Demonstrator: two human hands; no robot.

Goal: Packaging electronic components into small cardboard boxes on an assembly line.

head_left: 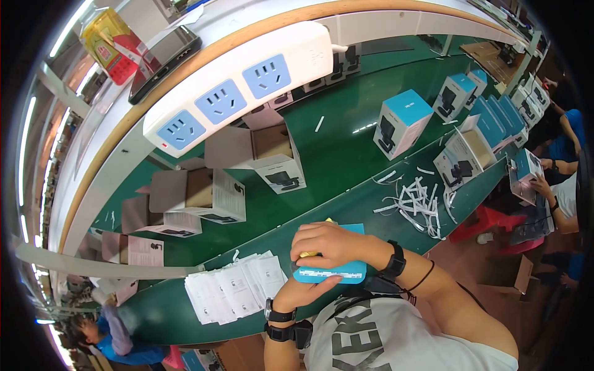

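A small box with a blue face (354, 247) is in front of my chest, a white printed strip along its near edge. My left hand (309, 292) holds it from the near left side, its thumb pressed along the near edge. Across the top lies my right hand (325, 243), fingers curled over a yellow item (309, 254) that shows only in bits; its kind cannot be made out. To the left of my hands, a fanned stack of white printed leaflets (235, 287) rests on the green bench (337, 204).
Open cartons (278, 176) line the conveyor at left. A closed blue-topped box (402, 123) stands beyond, near more boxes (455, 96). White paper strips (417, 207) lie right. A power strip (241, 86) hangs overhead. A co-worker's hands hold a box (526, 173) at right; another person sits left.
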